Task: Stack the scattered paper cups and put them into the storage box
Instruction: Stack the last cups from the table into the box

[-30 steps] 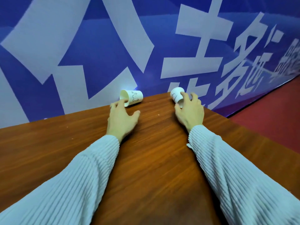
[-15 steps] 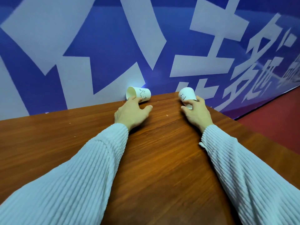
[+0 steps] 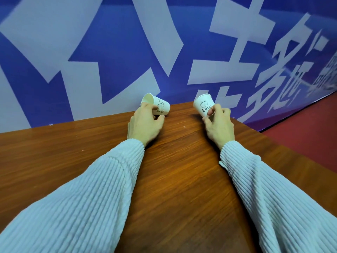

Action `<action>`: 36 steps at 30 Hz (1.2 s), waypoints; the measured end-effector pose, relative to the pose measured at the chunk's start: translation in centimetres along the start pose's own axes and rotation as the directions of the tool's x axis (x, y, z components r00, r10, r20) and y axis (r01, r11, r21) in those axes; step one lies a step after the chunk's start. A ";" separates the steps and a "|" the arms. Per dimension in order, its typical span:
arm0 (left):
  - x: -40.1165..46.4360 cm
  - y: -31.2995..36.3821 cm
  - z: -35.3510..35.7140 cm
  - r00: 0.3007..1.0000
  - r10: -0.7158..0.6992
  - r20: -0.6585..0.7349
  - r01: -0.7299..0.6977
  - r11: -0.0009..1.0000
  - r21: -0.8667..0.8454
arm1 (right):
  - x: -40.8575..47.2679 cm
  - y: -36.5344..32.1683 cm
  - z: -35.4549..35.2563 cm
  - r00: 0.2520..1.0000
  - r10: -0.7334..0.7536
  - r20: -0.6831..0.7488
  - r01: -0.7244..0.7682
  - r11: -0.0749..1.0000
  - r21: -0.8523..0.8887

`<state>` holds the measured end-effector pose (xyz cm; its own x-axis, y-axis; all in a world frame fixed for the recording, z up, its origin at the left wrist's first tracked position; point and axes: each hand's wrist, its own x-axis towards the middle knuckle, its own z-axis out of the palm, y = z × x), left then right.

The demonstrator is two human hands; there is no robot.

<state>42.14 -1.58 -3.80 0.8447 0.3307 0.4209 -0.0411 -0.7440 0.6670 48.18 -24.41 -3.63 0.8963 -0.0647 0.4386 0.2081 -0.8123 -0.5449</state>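
while both cups sit at the far edge of the table [image 3: 173, 179], the pickup step is in hand. left hand [image 3: 144, 123] grips the tipped cup [image 3: 160, 106]; right hand [image 3: 219, 125] pinches the raised cup [image 3: 204, 105]. next, nest one inside the other; no storage box is in view.

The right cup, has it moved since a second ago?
Yes. The right cup was lying at the table edge; now the right hand pinches it, tipped up against the banner.

White paper cups [image 3: 204, 105], black bear drawings; brown woodgrain table [image 3: 173, 179]; blue-white banner [image 3: 113, 57]; pale ribbed sleeves [image 3: 91, 198].
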 end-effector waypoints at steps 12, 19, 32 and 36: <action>-7.3 2.0 -4.0 0.995 0.083 -0.061 -0.091 0.986 -0.138 | -5.8 -1.5 -2.8 1.000 0.028 0.014 -0.031 0.964 0.264; -14.0 2.7 -7.9 0.997 0.060 -0.050 -0.067 0.987 -0.149 | -11.5 -3.0 -5.6 0.997 -0.030 0.067 0.006 0.942 0.336; -21.6 2.7 -20.4 0.983 0.152 -0.102 -0.153 0.988 0.004 | -18.6 -10.4 -7.9 0.995 -0.017 0.101 -0.036 0.863 0.503; -23.2 1.7 -25.4 0.977 0.164 -0.136 -0.153 0.984 0.088 | -20.4 -15.0 -7.8 0.992 -0.038 0.117 -0.039 0.806 0.591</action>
<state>8.93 4.24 3.20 0.7464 0.2801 0.6037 -0.1227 -0.8337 0.5385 23.76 -15.42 1.14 0.9273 0.0344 0.3727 0.3644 -0.3099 -0.8782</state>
